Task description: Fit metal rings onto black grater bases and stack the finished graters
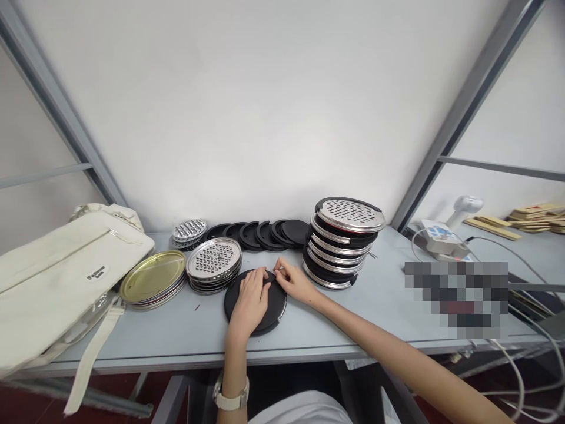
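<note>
A black round disc with a shiny metal strip along its right edge lies flat on the table before me. My left hand rests over its upper left part, palm down, with fingers bent and pressing on it. At the disc's upper right edge, my right hand has thumb and forefinger pinched together. Whatever is between those fingertips is too small to make out. Left of the disc is a stack of round metal grater plates. A taller stack of grater plates with black rims stands to the right.
Gold-coloured round lids are piled beside a cream bag on the left. Smaller grater plates and a row of overlapping black discs lie along the wall. A white device with cables and wooden pieces are at right.
</note>
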A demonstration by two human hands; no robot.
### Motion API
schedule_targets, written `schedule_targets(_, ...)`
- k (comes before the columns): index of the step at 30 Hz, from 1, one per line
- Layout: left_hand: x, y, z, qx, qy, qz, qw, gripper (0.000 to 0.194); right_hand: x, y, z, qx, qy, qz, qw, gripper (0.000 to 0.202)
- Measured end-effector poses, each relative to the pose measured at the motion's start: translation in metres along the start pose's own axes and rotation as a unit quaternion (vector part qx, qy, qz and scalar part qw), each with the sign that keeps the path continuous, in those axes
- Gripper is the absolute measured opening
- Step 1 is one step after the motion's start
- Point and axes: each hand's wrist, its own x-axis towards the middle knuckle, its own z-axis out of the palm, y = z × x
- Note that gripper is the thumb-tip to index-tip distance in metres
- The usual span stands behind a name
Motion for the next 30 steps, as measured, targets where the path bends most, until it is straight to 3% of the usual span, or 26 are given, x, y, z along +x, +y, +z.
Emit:
schedule_targets(21, 0.000, -0.001, -0.001, 0.007, 0.001, 0.009, 1.000, 0.014, 0.004, 0.010, 0.001, 0.034, 0.001, 0.032, 0.999, 0.028)
schedule_targets(30, 0.001, -0.001, 0.002, 0.000, 0.001, -0.002, 1.000, 0.014, 0.004, 0.009, 0.001, 0.044, -0.005, 0.042, 0.998, 0.023)
